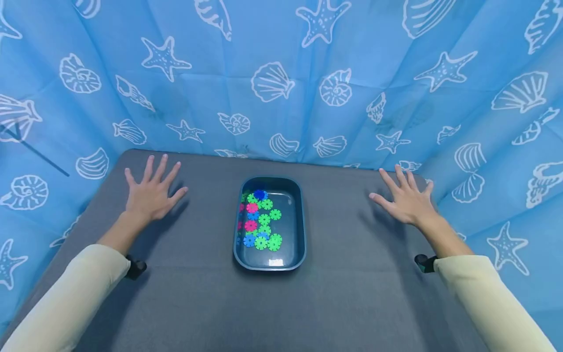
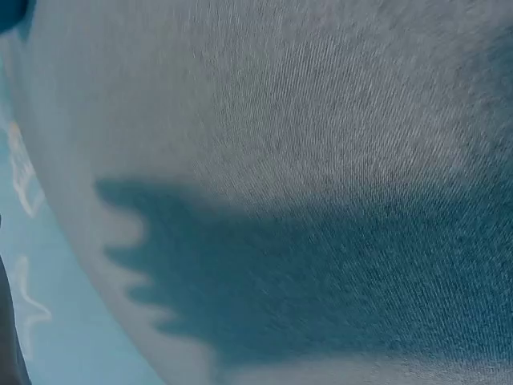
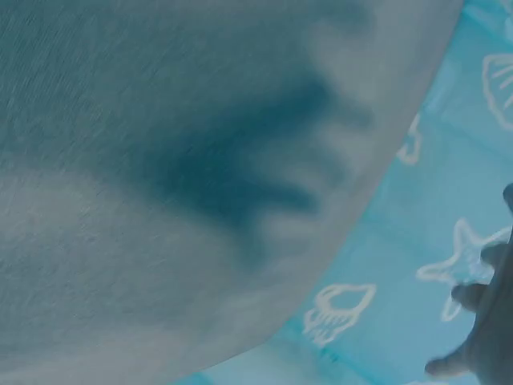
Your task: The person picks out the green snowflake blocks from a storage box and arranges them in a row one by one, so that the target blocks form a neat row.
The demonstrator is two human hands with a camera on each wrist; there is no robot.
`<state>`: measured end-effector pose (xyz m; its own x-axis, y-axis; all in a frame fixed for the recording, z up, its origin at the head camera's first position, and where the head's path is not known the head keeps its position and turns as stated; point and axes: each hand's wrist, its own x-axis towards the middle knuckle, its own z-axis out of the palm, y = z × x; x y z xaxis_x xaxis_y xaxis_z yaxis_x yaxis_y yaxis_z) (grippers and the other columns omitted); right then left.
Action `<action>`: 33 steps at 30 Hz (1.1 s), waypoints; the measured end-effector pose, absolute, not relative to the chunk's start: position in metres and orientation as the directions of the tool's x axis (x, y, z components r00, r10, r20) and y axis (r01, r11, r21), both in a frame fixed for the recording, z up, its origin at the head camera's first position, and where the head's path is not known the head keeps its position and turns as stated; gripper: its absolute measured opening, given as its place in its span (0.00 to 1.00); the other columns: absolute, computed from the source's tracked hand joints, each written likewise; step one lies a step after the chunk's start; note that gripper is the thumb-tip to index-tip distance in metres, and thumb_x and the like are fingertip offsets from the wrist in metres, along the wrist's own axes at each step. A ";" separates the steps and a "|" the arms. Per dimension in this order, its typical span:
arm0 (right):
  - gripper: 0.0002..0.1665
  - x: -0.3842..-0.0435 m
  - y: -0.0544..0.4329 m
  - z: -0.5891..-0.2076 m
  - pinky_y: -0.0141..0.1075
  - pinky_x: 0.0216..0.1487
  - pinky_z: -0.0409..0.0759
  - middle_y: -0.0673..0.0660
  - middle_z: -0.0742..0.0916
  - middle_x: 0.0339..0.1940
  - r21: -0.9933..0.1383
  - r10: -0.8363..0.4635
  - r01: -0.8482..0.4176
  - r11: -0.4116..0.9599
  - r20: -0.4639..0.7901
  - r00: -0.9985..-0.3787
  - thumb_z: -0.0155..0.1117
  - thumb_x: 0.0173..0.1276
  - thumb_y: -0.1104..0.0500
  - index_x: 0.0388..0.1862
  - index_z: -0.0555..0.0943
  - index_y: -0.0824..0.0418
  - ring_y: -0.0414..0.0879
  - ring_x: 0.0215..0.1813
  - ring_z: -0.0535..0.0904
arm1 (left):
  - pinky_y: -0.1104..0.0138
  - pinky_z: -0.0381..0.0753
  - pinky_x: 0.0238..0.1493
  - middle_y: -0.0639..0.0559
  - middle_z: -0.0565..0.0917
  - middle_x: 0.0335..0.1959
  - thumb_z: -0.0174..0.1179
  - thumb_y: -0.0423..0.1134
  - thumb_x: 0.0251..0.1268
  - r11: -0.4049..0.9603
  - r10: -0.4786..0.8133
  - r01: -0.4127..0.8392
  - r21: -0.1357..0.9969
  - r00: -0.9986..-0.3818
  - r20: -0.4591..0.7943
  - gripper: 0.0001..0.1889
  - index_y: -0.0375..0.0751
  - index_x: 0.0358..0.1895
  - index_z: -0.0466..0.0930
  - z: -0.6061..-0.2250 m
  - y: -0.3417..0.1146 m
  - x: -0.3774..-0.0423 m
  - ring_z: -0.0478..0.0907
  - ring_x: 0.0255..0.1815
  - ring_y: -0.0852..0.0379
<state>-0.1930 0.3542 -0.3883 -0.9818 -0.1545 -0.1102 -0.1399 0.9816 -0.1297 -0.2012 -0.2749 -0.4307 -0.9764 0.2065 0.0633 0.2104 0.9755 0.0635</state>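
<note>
A dark blue-grey tray [image 1: 295,244] stands on the grey table between the two hands. Inside it, mostly toward its left side, lie several notched snowflake-shaped plastic discs [image 1: 264,219] in green, pink and blue. To the left of the tray, my left hand [image 1: 151,193] is spread palm down over the table with straight fingers and holds nothing. My right hand [image 1: 406,200] is likewise spread on the other side, fingers apart, its shadow falling on the cloth. In the right wrist view only part of the right hand [image 3: 489,321] shows, at the right edge.
Grey cloth [image 1: 343,303] covers the table. A blue curtain [image 1: 290,122] with white shells and starfish hangs behind the table's far edge and around both sides. A dark wrist strap [image 1: 135,268] sits at the left cuff, another strap [image 1: 424,263] at the right.
</note>
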 end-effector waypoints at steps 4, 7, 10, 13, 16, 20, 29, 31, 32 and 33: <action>0.51 -0.188 0.337 -0.381 0.80 0.61 0.28 0.68 0.44 0.82 -0.161 -0.248 -0.229 0.960 -0.112 -0.962 0.47 0.73 0.29 0.83 0.43 0.49 0.73 0.78 0.40 | 0.25 0.31 0.65 0.42 0.43 0.82 0.45 0.65 0.73 0.954 0.292 0.298 0.045 -0.951 0.097 0.40 0.52 0.81 0.47 -0.427 -0.258 -0.195 0.33 0.81 0.38; 0.50 -0.185 0.323 -0.374 0.78 0.65 0.32 0.66 0.44 0.82 -0.184 -0.304 -0.279 0.943 -0.126 -0.944 0.48 0.73 0.31 0.83 0.43 0.49 0.73 0.78 0.41 | 0.26 0.35 0.66 0.43 0.46 0.82 0.49 0.65 0.71 0.931 0.357 0.363 0.032 -0.926 0.125 0.40 0.50 0.80 0.52 -0.425 -0.241 -0.193 0.36 0.81 0.39; 0.49 -0.182 0.308 -0.366 0.75 0.68 0.34 0.65 0.45 0.83 -0.219 -0.357 -0.324 0.920 -0.133 -0.925 0.49 0.74 0.32 0.83 0.44 0.48 0.71 0.79 0.42 | 0.28 0.35 0.68 0.44 0.47 0.82 0.51 0.65 0.70 0.905 0.417 0.424 0.025 -0.898 0.139 0.41 0.51 0.80 0.54 -0.424 -0.226 -0.191 0.36 0.81 0.40; 0.48 -0.180 0.292 -0.361 0.71 0.71 0.37 0.63 0.47 0.83 -0.260 -0.410 -0.369 0.893 -0.128 -0.903 0.51 0.74 0.33 0.83 0.47 0.49 0.67 0.80 0.42 | 0.29 0.36 0.70 0.45 0.48 0.82 0.51 0.66 0.69 0.879 0.471 0.477 0.019 -0.873 0.130 0.41 0.52 0.80 0.54 -0.422 -0.213 -0.187 0.36 0.81 0.40; 0.49 -0.178 0.278 -0.357 0.68 0.73 0.41 0.61 0.51 0.83 -0.309 -0.449 -0.395 0.865 -0.128 -0.884 0.54 0.73 0.34 0.83 0.49 0.50 0.63 0.81 0.44 | 0.31 0.38 0.71 0.46 0.48 0.82 0.50 0.68 0.68 0.851 0.521 0.525 0.007 -0.846 0.115 0.42 0.54 0.80 0.54 -0.421 -0.200 -0.184 0.37 0.81 0.41; 0.49 -0.176 0.262 -0.353 0.65 0.73 0.50 0.58 0.56 0.82 -0.428 -0.477 -0.373 0.823 -0.166 -0.863 0.54 0.73 0.34 0.83 0.48 0.48 0.60 0.81 0.50 | 0.32 0.38 0.71 0.47 0.49 0.82 0.48 0.71 0.67 0.809 0.586 0.588 0.009 -0.807 0.079 0.42 0.56 0.80 0.54 -0.419 -0.185 -0.179 0.39 0.81 0.40; 0.41 -0.177 0.229 -0.353 0.59 0.71 0.62 0.63 0.66 0.77 -0.695 -0.587 -0.289 0.658 -0.233 -0.776 0.50 0.79 0.43 0.82 0.51 0.57 0.58 0.77 0.61 | 0.34 0.36 0.73 0.49 0.52 0.81 0.49 0.74 0.63 0.767 0.641 0.640 0.044 -0.766 -0.046 0.44 0.57 0.79 0.57 -0.416 -0.165 -0.178 0.41 0.81 0.41; 0.37 -0.177 0.220 -0.356 0.58 0.72 0.63 0.65 0.68 0.76 -0.715 -0.606 -0.287 0.638 -0.235 -0.760 0.48 0.80 0.46 0.80 0.55 0.61 0.59 0.76 0.63 | 0.34 0.37 0.73 0.49 0.52 0.81 0.50 0.74 0.63 0.766 0.642 0.641 0.041 -0.764 -0.057 0.45 0.56 0.79 0.57 -0.416 -0.164 -0.178 0.41 0.81 0.41; 0.36 -0.177 0.216 -0.357 0.57 0.71 0.64 0.64 0.69 0.75 -0.721 -0.610 -0.280 0.634 -0.243 -0.754 0.47 0.81 0.46 0.79 0.58 0.63 0.58 0.76 0.64 | 0.34 0.37 0.73 0.49 0.53 0.81 0.50 0.74 0.63 0.767 0.642 0.640 0.042 -0.764 -0.062 0.45 0.56 0.79 0.57 -0.416 -0.163 -0.179 0.41 0.81 0.41; 0.34 -0.177 0.211 -0.359 0.56 0.71 0.65 0.64 0.70 0.75 -0.727 -0.616 -0.275 0.629 -0.250 -0.747 0.46 0.81 0.47 0.78 0.60 0.64 0.58 0.75 0.65 | 0.34 0.37 0.73 0.49 0.53 0.81 0.51 0.73 0.63 0.767 0.641 0.640 0.043 -0.765 -0.067 0.45 0.55 0.79 0.57 -0.415 -0.163 -0.179 0.41 0.81 0.41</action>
